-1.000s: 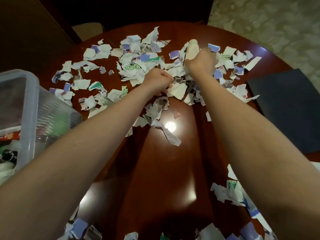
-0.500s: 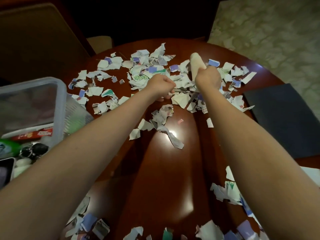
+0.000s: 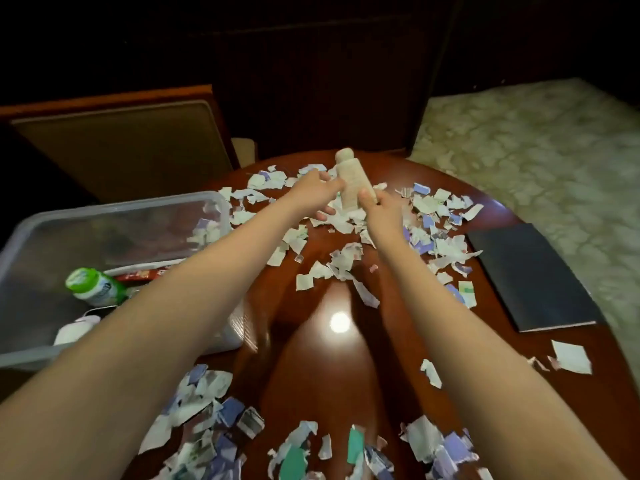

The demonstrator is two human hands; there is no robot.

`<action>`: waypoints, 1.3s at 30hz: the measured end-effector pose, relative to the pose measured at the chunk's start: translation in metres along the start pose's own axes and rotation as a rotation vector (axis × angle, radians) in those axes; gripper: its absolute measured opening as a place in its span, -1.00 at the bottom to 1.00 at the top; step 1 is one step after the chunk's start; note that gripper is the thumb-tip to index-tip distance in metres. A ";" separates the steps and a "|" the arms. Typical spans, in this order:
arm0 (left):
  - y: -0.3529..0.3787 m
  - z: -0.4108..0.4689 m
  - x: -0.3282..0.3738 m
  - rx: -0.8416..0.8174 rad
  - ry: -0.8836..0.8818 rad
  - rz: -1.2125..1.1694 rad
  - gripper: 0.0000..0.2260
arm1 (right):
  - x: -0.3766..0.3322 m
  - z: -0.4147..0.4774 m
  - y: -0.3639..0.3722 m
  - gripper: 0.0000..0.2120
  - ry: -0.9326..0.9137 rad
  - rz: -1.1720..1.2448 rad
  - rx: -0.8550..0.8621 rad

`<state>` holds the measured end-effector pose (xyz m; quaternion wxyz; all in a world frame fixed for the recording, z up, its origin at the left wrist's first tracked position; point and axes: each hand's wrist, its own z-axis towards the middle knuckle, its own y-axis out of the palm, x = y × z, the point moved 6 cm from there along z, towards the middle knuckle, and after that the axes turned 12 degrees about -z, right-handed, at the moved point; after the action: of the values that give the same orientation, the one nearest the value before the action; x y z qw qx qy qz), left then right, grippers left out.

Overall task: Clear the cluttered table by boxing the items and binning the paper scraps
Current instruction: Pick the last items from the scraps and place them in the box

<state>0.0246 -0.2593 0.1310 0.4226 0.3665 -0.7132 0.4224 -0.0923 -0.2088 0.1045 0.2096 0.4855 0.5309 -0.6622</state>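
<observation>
A cream bottle [image 3: 351, 178] is held upright above the far middle of the round wooden table [image 3: 332, 368]. My right hand [image 3: 379, 207] grips its lower part from the right. My left hand [image 3: 317, 194] is beside it on the left, fingers spread and touching the bottle's side. Torn paper scraps [image 3: 346, 261] lie all over the far half of the table, and more scraps [image 3: 221, 417] lie along the near edge. A clear plastic box [image 3: 214, 202] stands at the left.
Inside the box lie a green-capped white bottle [image 3: 95, 287], a red packet [image 3: 142, 273] and a white item [image 3: 72, 332]. A dark notebook [image 3: 530, 275] lies at the table's right. A chair [image 3: 121, 147] stands behind the box. Patterned floor shows to the right.
My right hand has lifted the cream bottle up off the scrap pile. My left hand, a fist before, has opened and moved against the bottle. The view has tilted, showing more of the box.
</observation>
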 end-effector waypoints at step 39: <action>-0.247 -0.141 -0.143 -0.058 -0.211 0.141 -0.57 | -0.145 -0.149 0.243 -0.71 -0.163 -0.354 -0.783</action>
<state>0.3363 -0.1995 0.1132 0.3251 0.3453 -0.7896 0.3893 0.2270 -0.1929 0.1143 0.3022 0.2171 0.7987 -0.4728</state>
